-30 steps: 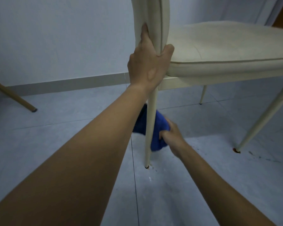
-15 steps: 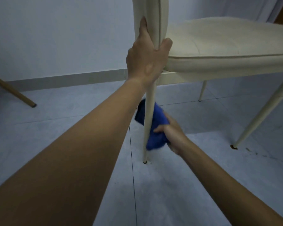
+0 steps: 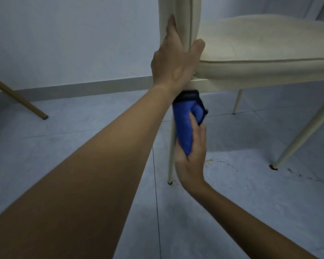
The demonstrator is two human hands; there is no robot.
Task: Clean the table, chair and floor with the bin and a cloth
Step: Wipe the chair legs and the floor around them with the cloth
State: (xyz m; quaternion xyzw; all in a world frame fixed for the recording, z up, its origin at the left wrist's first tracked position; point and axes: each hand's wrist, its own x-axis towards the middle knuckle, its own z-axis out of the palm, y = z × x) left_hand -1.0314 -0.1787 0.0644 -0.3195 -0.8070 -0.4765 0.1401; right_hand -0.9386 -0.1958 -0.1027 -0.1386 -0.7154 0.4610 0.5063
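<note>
My left hand [image 3: 176, 60] clasps the chair [image 3: 260, 43] backrest, upper centre, steadying it so my right hand [image 3: 191, 157] can squeeze the blue cloth [image 3: 183, 126] round the leg [image 3: 171, 165], mid-frame.

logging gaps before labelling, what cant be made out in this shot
Head view:
cream padded chair: backrest top cut off by the upper edge.
nearest leg: upper stretch hidden by the blue cloth in the right hand.
left hand: most fingers hidden behind the backrest.
</note>
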